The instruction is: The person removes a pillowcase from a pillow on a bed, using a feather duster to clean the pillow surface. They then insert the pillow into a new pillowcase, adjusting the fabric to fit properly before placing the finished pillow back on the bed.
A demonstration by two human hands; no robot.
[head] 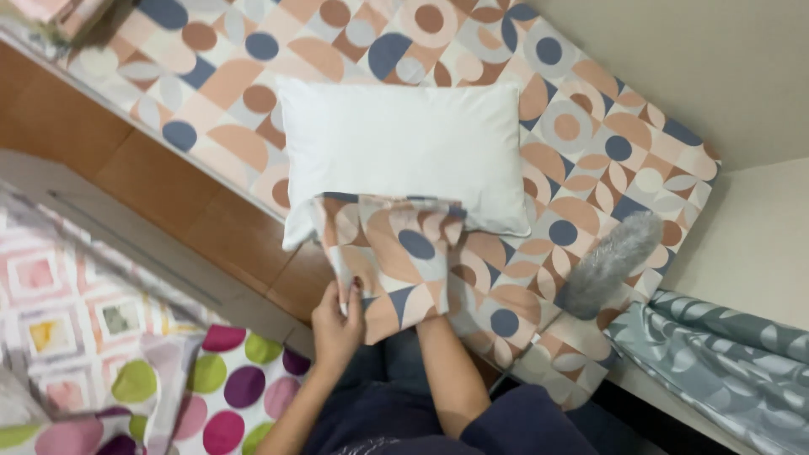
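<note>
Patterned bed (590, 143) beside wall: plain white pillow (404, 152) near its wooden edge, geometric peach-and-navy pillowcase (396, 261) barely started over one end. Left hand (335, 324) gripping case; right hand hidden inside (grip unreadable).

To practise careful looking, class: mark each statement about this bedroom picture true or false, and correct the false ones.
1. The white pillow lies on the patterned bedsheet. True.
2. The left hand grips the edge of the patterned pillowcase. True.
3. The right hand is in plain view beside the pillow. False: it is hidden inside the pillowcase; only the right forearm shows.
4. The pillowcase covers the whole pillow. False: it overlaps only the pillow's near edge.
5. A grey fluffy duster lies on the bed to the right of the pillow. True.
6. The spotted cloth lies on top of the pillow. False: it lies at lower left, off the bed.
</note>
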